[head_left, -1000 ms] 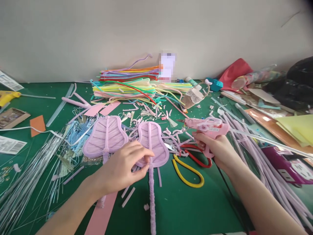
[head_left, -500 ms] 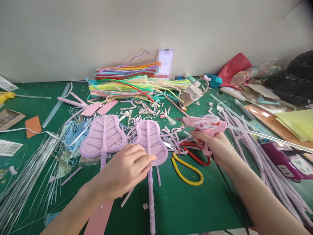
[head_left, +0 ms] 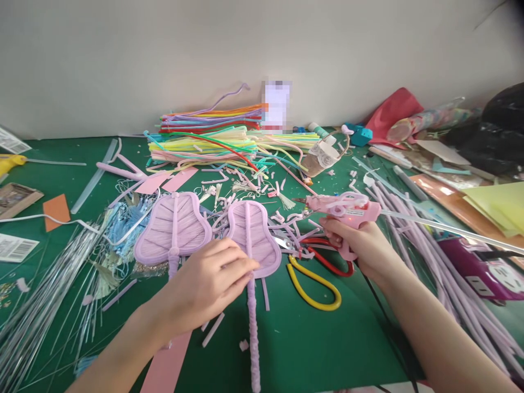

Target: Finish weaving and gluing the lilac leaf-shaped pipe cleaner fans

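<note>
My left hand [head_left: 219, 278] is closed at the lower edge of a lilac pipe-cleaner fan [head_left: 268, 256], fingertips pressed on it near the top of its wrapped handle. My palm side and thumb are mostly hidden. A second lilac fan [head_left: 158, 234] lies to the left, its handle partly under my left hand. In my right hand [head_left: 364, 240] is a pink hot glue gun [head_left: 368, 210], its nozzle pointing left and a long clear glue stick [head_left: 442, 228] coming out of its back. Scissors with one yellow and one red handle loop [head_left: 315, 307] lie between my hands.
Bundles of coloured pipe cleaners [head_left: 204, 147] lie along the wall. Loose lilac stems [head_left: 446, 289] spread at the right beside a purple pouch [head_left: 478, 273]. Silver wires [head_left: 45, 305] and blue tassels [head_left: 126, 218] lie left. A black cord [head_left: 382, 311] hangs from the glue gun.
My left hand has shifted very slightly left and its fingers have eased a little at the fan's lower edge. The glue gun has hardly moved.
</note>
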Tool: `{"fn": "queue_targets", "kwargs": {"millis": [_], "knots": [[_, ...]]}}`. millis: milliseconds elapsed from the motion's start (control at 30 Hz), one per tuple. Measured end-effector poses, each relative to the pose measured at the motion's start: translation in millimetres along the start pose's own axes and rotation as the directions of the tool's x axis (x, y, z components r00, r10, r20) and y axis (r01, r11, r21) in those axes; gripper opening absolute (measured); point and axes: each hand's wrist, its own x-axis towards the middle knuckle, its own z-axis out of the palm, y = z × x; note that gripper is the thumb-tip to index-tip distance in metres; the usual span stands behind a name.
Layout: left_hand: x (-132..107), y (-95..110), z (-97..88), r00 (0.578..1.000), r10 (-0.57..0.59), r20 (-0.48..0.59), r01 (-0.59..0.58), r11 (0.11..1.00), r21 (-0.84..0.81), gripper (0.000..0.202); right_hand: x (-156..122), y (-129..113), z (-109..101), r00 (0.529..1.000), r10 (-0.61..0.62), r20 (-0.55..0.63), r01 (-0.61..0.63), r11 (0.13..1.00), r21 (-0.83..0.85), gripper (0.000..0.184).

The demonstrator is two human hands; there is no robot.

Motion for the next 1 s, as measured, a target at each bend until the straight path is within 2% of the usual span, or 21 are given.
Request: {"fn": "queue_targets", "kwargs": {"millis": [133,300,767,1000], "knots": [[0,-3,-2.7,0.998,-0.067,0.006,0.067,0.994,-0.088,0.015,1,1,0,1.000,-0.010,0.017,0.010,1.000,0.000,0.035],[3,-4,3.5,0.995,-0.093,0.022,0.095,0.988,-0.123,0.012,1,1,0,1.000,-0.004,0.012,0.004,1.000,-0.004,0.034],[4,-3,8.4,0.998,-0.063,0.015,0.064,0.995,-0.081,0.018,1,3,-1,1.000,-0.013,0.025,0.013,1.000,-0.001,0.031],[1,-4,-2.1,0.990,-0.135,0.030,0.138,0.974,-0.182,0.010,2,2,0,1.000,-0.011,0.029,0.012,1.000,-0.006,0.032]]}}
